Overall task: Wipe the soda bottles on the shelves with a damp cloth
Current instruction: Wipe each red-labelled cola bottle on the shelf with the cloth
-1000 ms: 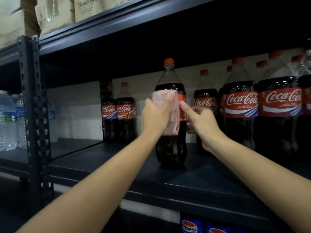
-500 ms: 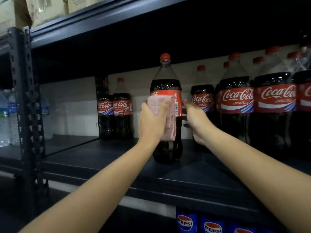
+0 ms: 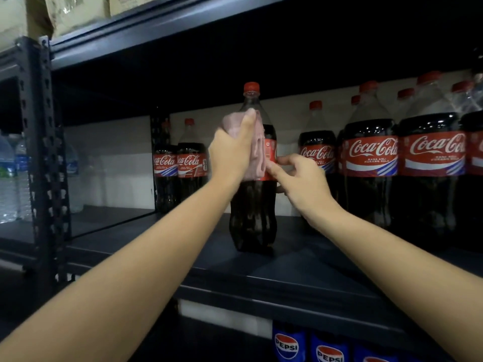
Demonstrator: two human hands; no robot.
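One dark shelf (image 3: 274,267) carries an upright cola bottle (image 3: 252,220) near its front edge. The left hand (image 3: 231,152) clamps its grip on a pink cloth (image 3: 257,152) against the bottle's shoulder and label. The right hand (image 3: 303,178), fingers extended, touches the label.

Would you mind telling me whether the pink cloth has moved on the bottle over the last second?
Yes. The pink cloth has slid upward: it now reaches above the red label onto the front Coca-Cola bottle shoulder, after dipping below the label half a second ago.
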